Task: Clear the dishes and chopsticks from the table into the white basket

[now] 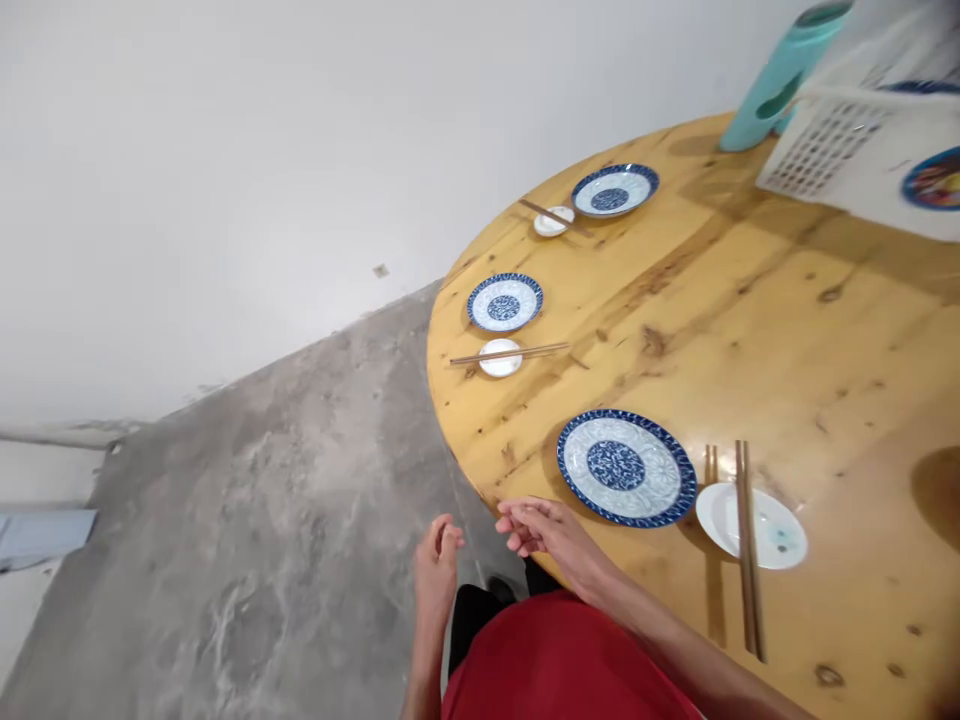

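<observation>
My left hand (437,555) is over the floor beside the round table, its fingers loosely curled and holding nothing visible. My right hand (546,532) hovers at the table's edge, fingers half bent and apart, with nothing in it. Nearest to it is a blue-and-white plate (616,466), lying flat on the wooden table (750,350). Right of that plate, a pair of chopsticks (746,560) rests across a small white dish (784,532). The hands are apart from each other.
Farther along the edge sit two more patterned plates (505,302) (615,190), each with chopsticks (544,349) across a small white dish (501,366). A white basket (832,150) and a turquoise bottle (780,80) stand at the back. The white wall (225,180) borders the grey floor (300,480).
</observation>
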Demonstrator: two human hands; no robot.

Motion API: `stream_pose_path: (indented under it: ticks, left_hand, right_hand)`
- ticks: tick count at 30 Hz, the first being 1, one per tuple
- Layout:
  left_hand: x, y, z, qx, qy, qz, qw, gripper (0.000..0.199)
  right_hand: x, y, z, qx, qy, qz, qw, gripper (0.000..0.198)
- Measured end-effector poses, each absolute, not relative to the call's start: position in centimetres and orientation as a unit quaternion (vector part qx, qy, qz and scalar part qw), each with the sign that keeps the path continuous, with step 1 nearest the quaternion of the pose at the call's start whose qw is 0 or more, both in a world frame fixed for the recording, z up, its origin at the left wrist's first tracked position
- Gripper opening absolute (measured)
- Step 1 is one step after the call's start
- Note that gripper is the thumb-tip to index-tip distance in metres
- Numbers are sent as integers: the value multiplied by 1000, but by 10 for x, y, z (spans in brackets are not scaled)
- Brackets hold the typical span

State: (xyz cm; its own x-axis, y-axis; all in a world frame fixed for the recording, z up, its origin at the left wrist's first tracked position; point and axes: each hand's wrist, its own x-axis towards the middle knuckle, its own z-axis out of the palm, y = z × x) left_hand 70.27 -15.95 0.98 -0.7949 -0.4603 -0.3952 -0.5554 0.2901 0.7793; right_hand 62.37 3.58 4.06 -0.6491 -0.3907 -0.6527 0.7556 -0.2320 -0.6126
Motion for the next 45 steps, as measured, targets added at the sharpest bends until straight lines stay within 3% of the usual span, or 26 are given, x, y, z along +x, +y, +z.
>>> stream_pose_path:
  ticks: [11, 15, 21, 31, 45]
  left_hand:
    - [576, -254, -6, -153, 815, 550, 97, 51]
    - [535, -299, 9, -101, 825, 547, 96, 47]
    - [473, -340, 22, -41, 829, 544, 120, 45]
    - [371, -299, 16, 65, 813, 557, 156, 41]
    - [208, -233, 53, 134, 823, 523, 179, 25]
  right_hand:
    - [589, -10, 42, 311, 480, -805, 156, 45]
    - [588, -64, 42, 371, 443, -806, 131, 34]
    - [582, -120, 50, 392, 420, -814, 86, 36]
    - [530, -116, 40, 435, 379, -816, -1, 46]
    - [431, -82, 59, 399, 359, -843, -32, 73]
